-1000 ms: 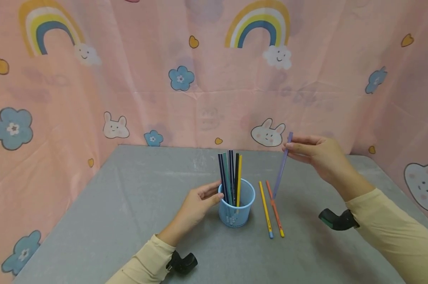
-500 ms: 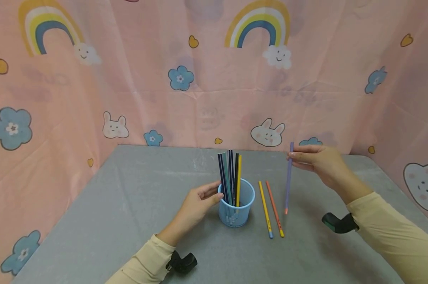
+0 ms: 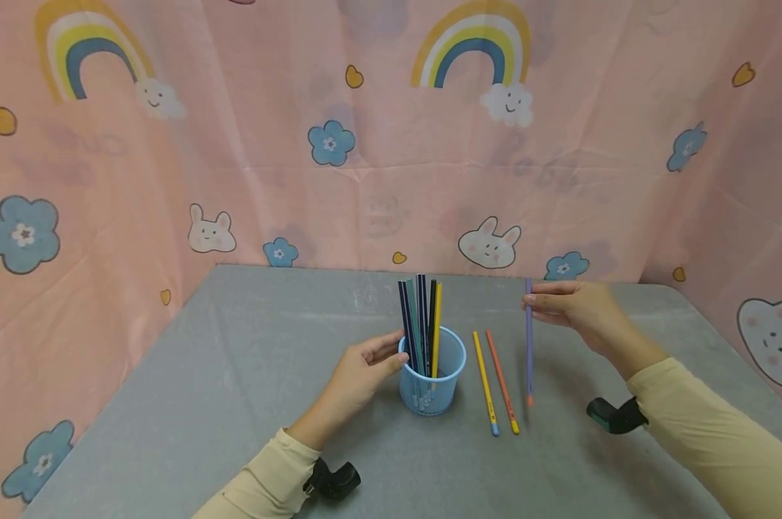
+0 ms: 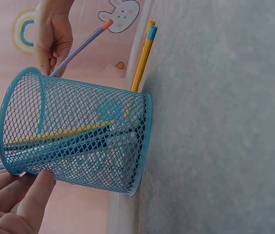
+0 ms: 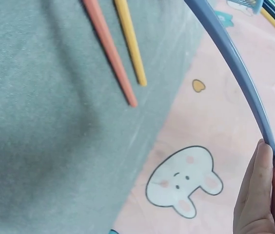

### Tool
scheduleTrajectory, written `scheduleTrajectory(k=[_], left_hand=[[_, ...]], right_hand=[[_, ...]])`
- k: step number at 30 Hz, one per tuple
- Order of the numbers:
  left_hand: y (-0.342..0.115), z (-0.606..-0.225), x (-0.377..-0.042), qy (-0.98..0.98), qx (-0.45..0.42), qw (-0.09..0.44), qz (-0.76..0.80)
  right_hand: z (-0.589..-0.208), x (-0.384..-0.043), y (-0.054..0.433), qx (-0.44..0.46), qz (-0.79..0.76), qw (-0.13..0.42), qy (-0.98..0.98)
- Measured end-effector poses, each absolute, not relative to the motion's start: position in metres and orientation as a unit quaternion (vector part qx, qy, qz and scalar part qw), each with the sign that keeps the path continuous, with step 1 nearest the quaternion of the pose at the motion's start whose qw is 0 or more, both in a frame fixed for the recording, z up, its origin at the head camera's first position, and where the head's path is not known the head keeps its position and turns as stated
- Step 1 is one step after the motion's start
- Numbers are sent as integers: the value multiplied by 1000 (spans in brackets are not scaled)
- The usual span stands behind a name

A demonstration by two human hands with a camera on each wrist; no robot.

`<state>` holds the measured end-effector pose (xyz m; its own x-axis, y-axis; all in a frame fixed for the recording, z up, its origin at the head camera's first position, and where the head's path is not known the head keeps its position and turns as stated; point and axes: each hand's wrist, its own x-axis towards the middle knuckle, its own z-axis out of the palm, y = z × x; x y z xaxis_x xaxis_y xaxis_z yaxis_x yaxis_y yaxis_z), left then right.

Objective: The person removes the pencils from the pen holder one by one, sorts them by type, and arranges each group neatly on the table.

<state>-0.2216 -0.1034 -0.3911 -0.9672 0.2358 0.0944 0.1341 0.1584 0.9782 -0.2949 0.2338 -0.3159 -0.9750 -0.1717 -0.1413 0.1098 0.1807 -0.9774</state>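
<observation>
A light blue mesh pen cup (image 3: pixel 432 396) stands upright on the grey table. My left hand (image 3: pixel 362 371) grips its rim from the left, thumb in front. Inside lean several dark and teal pencils (image 4: pixel 79 146) and a yellow pencil (image 3: pixel 438 317). To the cup's right, my right hand (image 3: pixel 575 310) pinches a purple pencil (image 3: pixel 530 346) near its top between thumb and fingers. It hangs almost upright, orange end down, which looks slightly above the table in the left wrist view. Another yellow pencil (image 3: pixel 485 386) and an orange pencil (image 3: pixel 503 382) lie side by side between cup and right hand.
The grey table (image 3: pixel 248 404) reaches back to a pink curtain (image 3: pixel 287 144) printed with rainbows, rabbits and flowers. Black wrist cameras (image 3: pixel 335 481) are strapped at both sleeves.
My right hand has come down and slightly right with the purple pencil, which has swung from a slant to nearly upright. The left hand and cup have stayed put.
</observation>
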Motion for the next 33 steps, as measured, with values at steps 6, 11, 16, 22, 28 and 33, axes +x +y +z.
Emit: scheduleTrajectory(k=[6,11,16,22,28,33], left_hand=[[-104,-392,-222,760,123,39,637],[-104,-393,-222,761,123,39,636],[-104,-393,-222,761,123,40,635],[-104,-392,-223,761,120,40,636],[-104,-392,-222,762,121,40,635],[-104,-392,-222,764,120,42,632]], right_hand=[[-323,-296,233,-19,-624,115,773],[-327,-297,235,-16,-610,121,783],[-331,-300,235,-3,-603,137,786],[-338,-301,234,4,-589,150,794],[-345,-303,233,13,-571,160,805],[-354,-305,234,23,-568,171,805]])
